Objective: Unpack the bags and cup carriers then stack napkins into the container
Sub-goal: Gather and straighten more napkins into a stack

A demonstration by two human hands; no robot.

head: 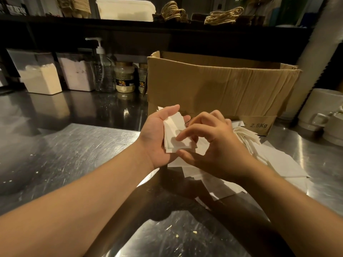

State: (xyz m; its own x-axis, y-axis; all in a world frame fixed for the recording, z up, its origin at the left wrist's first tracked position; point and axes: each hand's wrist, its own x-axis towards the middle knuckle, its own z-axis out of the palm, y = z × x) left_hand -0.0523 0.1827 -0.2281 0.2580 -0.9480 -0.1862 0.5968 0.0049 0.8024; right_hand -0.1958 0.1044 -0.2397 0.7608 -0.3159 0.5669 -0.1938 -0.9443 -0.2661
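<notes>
Napkins (177, 135) cupped in left hand (159, 134) grip, right hand (209, 143) grip pinching them, cardboard box (219, 86) behind, loose napkin pile (259, 160) beside.

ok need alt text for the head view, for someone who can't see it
A left hand holds a small stack of white napkins while the right hand pinches its lower edge, above loose napkins on a steel counter. An open cardboard box stands behind.
</notes>
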